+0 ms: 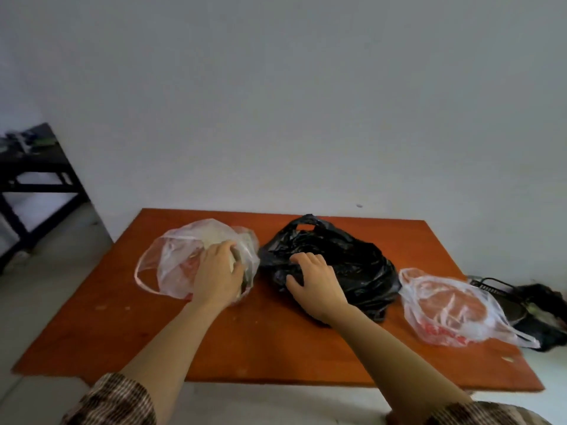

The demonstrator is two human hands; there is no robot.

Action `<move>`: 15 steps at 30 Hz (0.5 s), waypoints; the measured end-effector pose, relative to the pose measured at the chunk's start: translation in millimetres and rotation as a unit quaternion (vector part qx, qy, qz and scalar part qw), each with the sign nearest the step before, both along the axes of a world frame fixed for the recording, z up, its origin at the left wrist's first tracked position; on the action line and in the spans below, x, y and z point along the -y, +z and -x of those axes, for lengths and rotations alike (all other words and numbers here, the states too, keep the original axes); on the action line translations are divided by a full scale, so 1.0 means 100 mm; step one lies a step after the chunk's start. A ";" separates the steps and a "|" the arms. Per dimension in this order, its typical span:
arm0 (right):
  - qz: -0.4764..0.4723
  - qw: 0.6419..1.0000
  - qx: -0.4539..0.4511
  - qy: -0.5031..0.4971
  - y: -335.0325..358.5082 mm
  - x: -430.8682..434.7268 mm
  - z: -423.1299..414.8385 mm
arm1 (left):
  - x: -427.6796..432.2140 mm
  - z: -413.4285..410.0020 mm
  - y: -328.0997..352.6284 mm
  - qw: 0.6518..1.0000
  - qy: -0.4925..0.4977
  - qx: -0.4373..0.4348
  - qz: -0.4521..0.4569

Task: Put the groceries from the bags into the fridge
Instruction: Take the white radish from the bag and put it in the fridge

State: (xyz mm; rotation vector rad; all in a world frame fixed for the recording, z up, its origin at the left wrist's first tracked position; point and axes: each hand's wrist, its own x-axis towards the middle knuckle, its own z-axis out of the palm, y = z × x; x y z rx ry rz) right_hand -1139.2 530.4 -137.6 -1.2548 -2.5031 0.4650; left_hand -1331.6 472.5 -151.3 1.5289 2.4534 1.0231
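Left hand (217,273) grips a pale item (232,265) in the clear bag (171,265); right hand (314,280) clutches the black bag (356,271) (alongside).

Three bags in a row across the lower half of the frame: at left centre, the clear plastic bag (171,265) sits open, handle loop flopped toward the lower left, with a pale round grocery (214,237) and something reddish showing through its film. Dead centre, the black plastic bag (352,265) lies crumpled and slumped, opaque, its cut-out handle poking up at the top, just beside the clear one. Over at the right, a second clear bag with red print (448,308) lies flat and apart, one handle trailing to the lower right.
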 end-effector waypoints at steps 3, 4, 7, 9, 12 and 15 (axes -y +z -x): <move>-0.009 0.999 0.017 0.037 -0.25 -0.08 0.46 | -0.13 0.53 -0.26 0.999 -0.025 -0.025 -0.006; -0.016 0.999 0.018 0.044 -0.33 -0.10 0.60 | -0.20 0.72 -0.36 0.998 -0.046 -0.048 0.001; -0.046 0.998 0.028 0.035 -0.57 -0.19 0.97 | -0.41 1.22 -0.61 0.975 -0.113 -0.159 0.110; -0.072 0.995 0.067 0.021 -0.70 -0.26 1.17 | -0.55 1.52 -0.74 0.947 -0.177 -0.214 0.161; -0.079 0.979 0.189 0.020 -0.89 -0.38 1.44 | -0.80 1.93 -0.89 0.897 -0.274 -0.259 0.231; -0.034 0.954 0.298 0.030 -1.10 -0.49 1.68 | -1.08 2.23 -1.00 0.868 -0.339 -0.260 0.253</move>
